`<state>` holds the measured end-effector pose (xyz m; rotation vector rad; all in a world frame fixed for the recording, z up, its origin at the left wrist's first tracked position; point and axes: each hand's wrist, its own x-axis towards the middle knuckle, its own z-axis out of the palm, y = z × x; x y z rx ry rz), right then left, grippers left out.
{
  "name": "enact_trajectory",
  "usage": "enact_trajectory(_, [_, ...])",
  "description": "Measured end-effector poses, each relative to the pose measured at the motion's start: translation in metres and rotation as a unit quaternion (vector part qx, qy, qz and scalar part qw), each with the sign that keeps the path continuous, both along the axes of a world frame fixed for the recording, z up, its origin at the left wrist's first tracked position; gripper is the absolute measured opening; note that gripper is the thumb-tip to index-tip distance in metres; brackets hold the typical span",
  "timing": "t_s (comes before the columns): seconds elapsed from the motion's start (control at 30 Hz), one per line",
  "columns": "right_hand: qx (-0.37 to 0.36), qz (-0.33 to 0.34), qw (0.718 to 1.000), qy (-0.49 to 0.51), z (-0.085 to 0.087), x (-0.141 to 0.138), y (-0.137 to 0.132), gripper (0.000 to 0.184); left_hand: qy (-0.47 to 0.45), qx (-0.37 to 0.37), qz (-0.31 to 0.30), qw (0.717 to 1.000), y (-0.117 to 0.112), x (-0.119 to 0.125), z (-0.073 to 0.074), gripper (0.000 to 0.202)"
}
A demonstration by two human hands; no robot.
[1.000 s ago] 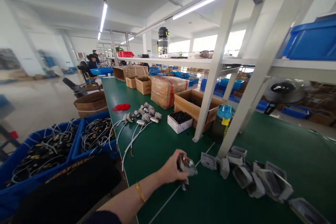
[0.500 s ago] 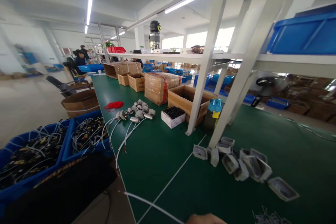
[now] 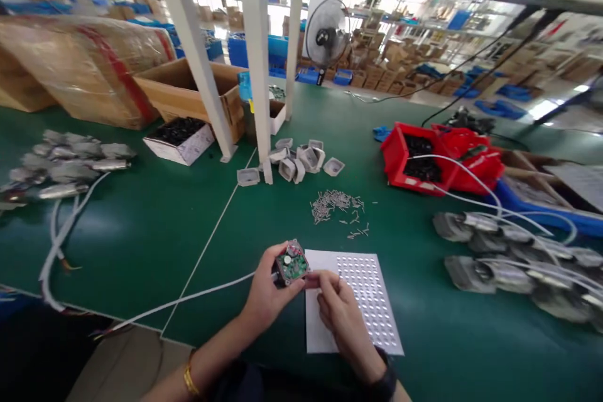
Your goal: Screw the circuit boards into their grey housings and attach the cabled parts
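Observation:
My left hand [image 3: 264,292] is closed around a small motor unit [image 3: 291,263] with a green circuit board on its face and a white cable [image 3: 179,301] trailing left off the table edge. My right hand [image 3: 338,311] touches the unit's right side with pinched fingertips; what they pinch is too small to make out. Both hands hover over a white sheet of small round pads [image 3: 360,298] lying on the green table [image 3: 155,232]. Just beyond lies a scatter of small metal pins [image 3: 332,204] and a cluster of grey plastic covers [image 3: 294,160].
Wired grey motors lie in piles at the left [image 3: 70,160] and right [image 3: 499,248]. Red bins [image 3: 436,157] stand at the right. A white box of black parts [image 3: 179,138], cardboard boxes [image 3: 188,91], shelf posts [image 3: 257,56] and a fan [image 3: 326,34] stand behind.
The view swung from far down the table to right in front of me. My left hand brought the motor unit in over the white sheet, and my right hand has joined it.

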<state>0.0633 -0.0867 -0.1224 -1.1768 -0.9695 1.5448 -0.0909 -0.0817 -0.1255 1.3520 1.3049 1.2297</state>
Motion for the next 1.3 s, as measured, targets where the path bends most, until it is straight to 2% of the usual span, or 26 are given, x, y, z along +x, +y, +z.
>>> enact_trajectory(0.13, [0.043, -0.102, 0.991, -0.078, -0.001, 0.054, -0.009, 0.071, -0.045, -0.048, 0.025, 0.998, 0.003, 0.001, -0.005, 0.078])
enact_trajectory(0.2, [0.03, -0.148, 0.981, -0.125, -0.003, 0.075, -0.013, 0.078, -0.049, -0.082, 0.034, 0.995, 0.006, -0.001, -0.002, 0.076])
enact_trajectory(0.23, [0.012, -0.166, 0.978, -0.129, -0.004, 0.082, -0.016, 0.079, -0.044, -0.093, 0.018, 0.995, 0.008, -0.003, 0.001, 0.069])
enact_trajectory(0.27, [-0.006, -0.18, 0.977, -0.118, -0.005, 0.086, -0.018, 0.079, -0.04, -0.1, -0.016, 0.994, 0.01, -0.005, 0.006, 0.062])
enact_trajectory(0.33, [-0.028, -0.189, 0.978, -0.08, -0.007, 0.09, -0.022, 0.07, -0.024, -0.113, -0.134, 0.984, 0.011, -0.011, 0.019, 0.055])
enact_trajectory(0.43, [-0.034, -0.15, 0.987, -0.056, -0.01, 0.09, -0.03, 0.047, 0.044, -0.119, -0.3, 0.945, 0.006, -0.015, 0.035, 0.055])
enact_trajectory(0.57, [-0.036, -0.136, 0.987, -0.075, -0.019, 0.087, -0.043, 0.037, 0.155, -0.141, -0.376, 0.902, -0.003, -0.012, 0.039, 0.069])
enact_trajectory(0.67, [-0.027, -0.166, 0.981, -0.095, -0.026, 0.082, -0.05, 0.035, 0.194, -0.157, -0.395, 0.884, -0.006, -0.01, 0.037, 0.073])
enact_trajectory(0.8, [-0.006, -0.207, 0.973, -0.104, -0.031, 0.077, -0.052, 0.031, 0.217, -0.16, -0.401, 0.876, -0.004, -0.01, 0.035, 0.07])
enact_trajectory(1.07, [0.014, -0.141, 0.98, -0.141, -0.028, 0.084, -0.051, 0.028, 0.204, -0.146, -0.404, 0.88, -0.004, -0.014, 0.027, 0.06])
enact_trajectory(1.3, [0.016, -0.1, 0.984, -0.147, -0.029, 0.089, -0.051, 0.028, 0.176, -0.153, -0.403, 0.885, -0.004, -0.014, 0.027, 0.062])
